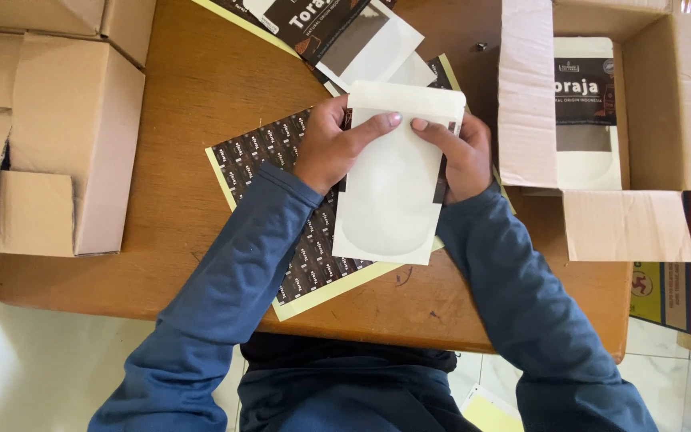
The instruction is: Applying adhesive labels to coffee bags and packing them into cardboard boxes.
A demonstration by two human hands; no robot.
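Note:
A white stand-up pouch (389, 188) lies plain side up over a sheet of dark brown stickers (269, 152) on the wooden table (193, 88). My left hand (333, 144) grips the pouch's upper left edge, thumb across its face. Gripping the upper right edge is my right hand (461, 152), its fingers also on the face. Both sleeves are blue.
An open cardboard box (673, 104) at the right holds a labelled pouch (585, 112) with a dark label. More labelled pouches (345, 32) lie at the table's far edge. Closed cardboard boxes (49, 136) stand at the left. The table's near edge is by my body.

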